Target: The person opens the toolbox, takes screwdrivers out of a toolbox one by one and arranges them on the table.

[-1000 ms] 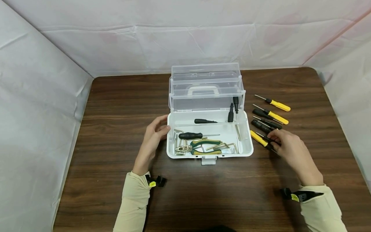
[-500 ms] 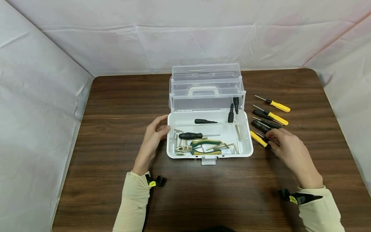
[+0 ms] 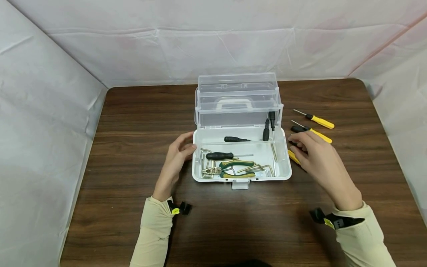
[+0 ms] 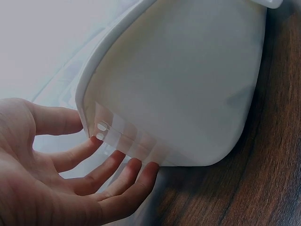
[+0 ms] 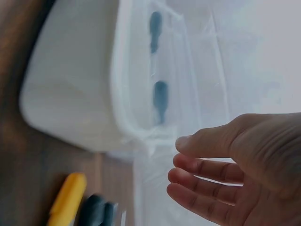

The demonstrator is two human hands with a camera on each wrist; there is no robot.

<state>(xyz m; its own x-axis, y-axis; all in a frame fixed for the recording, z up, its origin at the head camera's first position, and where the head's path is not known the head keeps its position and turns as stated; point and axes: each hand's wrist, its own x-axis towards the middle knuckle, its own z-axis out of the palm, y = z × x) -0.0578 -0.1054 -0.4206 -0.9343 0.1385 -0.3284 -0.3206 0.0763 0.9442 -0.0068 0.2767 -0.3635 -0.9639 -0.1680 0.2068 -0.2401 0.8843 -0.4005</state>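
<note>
My left hand (image 3: 176, 157) rests its fingertips against the left end of a white toolbox (image 3: 241, 180). In the left wrist view its relaxed fingers (image 4: 124, 181) touch the smooth outer wall. My right hand (image 3: 317, 161) hovers above the screwdrivers on the right of the box, hiding several of them. The right wrist view shows its fingers (image 5: 202, 181) loosely bent with nothing between them. Partly covered by this hand is a yellow screwdriver (image 3: 293, 157). Inside the box lie pliers with green and yellow handles (image 3: 237, 163), a black screwdriver (image 3: 219, 156) and several hex keys (image 3: 258, 168).
The clear lid (image 3: 237, 83) stands raised at the back of the box. Black screwdrivers (image 3: 265, 131) lie near the box's back right corner. Beyond my right hand are two yellow screwdrivers (image 3: 321, 121) on the brown table (image 3: 143, 111). White sheeting (image 3: 150, 55) surrounds the table.
My right hand has moved up and to the left, from the lower screwdrivers toward the box's right end. The screwdrivers it leaves and covers look unmoved. The left hand stays still.
</note>
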